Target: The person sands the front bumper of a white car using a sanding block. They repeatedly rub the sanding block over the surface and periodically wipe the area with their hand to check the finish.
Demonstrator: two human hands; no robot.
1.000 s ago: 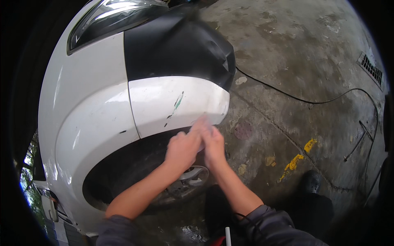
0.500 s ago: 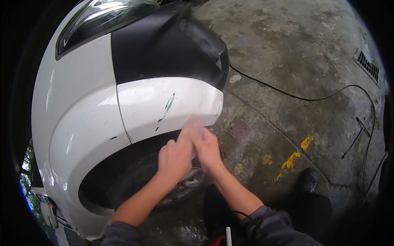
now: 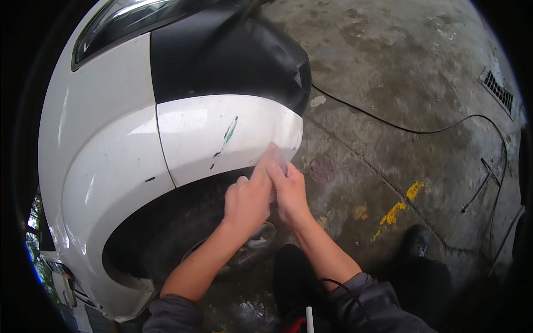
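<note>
My left hand (image 3: 247, 201) and my right hand (image 3: 291, 192) come together over the front wheel arch of a white car. Both are closed on a thin, pale grey piece (image 3: 281, 160), whose exact kind is blurred. Its tip lies over the lower edge of the white bumper corner (image 3: 194, 125); whether it touches the paint I cannot tell. Left of my hands, this panel carries a green and dark scrape (image 3: 229, 133) with small dark chips below it. A smaller dark chip (image 3: 150, 179) marks the white fender (image 3: 105, 144).
Below the panel sits the dark tyre (image 3: 161, 227) with its wheel. A black bumper section (image 3: 216, 61) and a headlight (image 3: 119, 28) lie farther up. Over the concrete floor (image 3: 377, 66) run a black cable (image 3: 411, 132), yellow paint marks (image 3: 392, 214) and a drain grate (image 3: 496, 90).
Both hands have shifted slightly right along the panel's lower edge, still together around the pale grey piece. The car sits a little higher and farther left in the view.
</note>
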